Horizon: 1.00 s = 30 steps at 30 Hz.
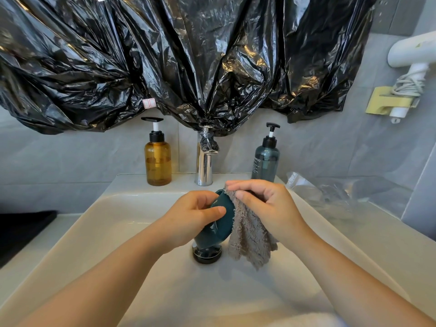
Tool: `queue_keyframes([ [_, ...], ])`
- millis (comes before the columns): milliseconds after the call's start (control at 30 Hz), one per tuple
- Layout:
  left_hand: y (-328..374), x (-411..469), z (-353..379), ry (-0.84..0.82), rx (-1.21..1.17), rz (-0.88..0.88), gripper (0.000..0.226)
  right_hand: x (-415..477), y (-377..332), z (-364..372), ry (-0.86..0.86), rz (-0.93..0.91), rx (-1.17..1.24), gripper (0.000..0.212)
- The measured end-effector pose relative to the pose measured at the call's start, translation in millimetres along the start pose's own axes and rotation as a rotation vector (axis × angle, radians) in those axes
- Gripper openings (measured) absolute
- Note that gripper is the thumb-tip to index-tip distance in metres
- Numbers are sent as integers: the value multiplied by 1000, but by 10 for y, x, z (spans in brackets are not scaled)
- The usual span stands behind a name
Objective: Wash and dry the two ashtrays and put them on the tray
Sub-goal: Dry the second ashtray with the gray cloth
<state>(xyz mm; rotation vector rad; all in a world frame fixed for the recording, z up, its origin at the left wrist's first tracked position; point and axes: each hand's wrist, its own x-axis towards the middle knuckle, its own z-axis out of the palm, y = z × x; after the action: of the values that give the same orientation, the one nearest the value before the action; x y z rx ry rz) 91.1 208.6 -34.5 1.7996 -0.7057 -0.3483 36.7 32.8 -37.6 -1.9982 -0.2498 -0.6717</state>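
Note:
Over the white sink [132, 223], my left hand [188, 218] grips a dark teal ashtray [218, 230] tilted on its edge, thumb across its outer side. My right hand [264, 206] pinches a grey fluffy cloth [250, 241] against the ashtray's upper rim; the rest of the cloth hangs down over the basin. Only one ashtray shows. At the left edge lies a dark flat thing [21, 230], possibly the tray.
A chrome faucet [204, 159] stands behind the hands, with an amber pump bottle [158, 159] to its left and a grey-blue pump bottle [266, 159] to its right. A black drain plug [207, 254] sits below the ashtray. Black plastic sheeting [188, 62] covers the wall. Clear plastic bag [330, 192] at the right.

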Motion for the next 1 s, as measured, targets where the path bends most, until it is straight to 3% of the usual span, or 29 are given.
queue_keyframes([
  [233, 1, -15, -15, -36, -96, 37, 19, 46, 56, -84, -40, 304, 164, 26],
  [333, 0, -5, -27, -26, -138, 39, 19, 16, 42, -98, -59, 304, 190, 24],
  [433, 6, -1, -41, -2, -148, -6, 36, -1, 29, -80, -85, 296, 135, 25],
  [700, 4, 0, 32, 56, -138, -46, 24, -36, -38, 28, -140, 119, -19, 33],
  [900, -8, 1, 2, 2, -133, 12, 17, 20, 55, -73, -87, 276, 89, 29],
  [1000, -11, -11, -6, -34, -90, 5, 17, -4, 61, -79, -80, 245, 16, 30],
])
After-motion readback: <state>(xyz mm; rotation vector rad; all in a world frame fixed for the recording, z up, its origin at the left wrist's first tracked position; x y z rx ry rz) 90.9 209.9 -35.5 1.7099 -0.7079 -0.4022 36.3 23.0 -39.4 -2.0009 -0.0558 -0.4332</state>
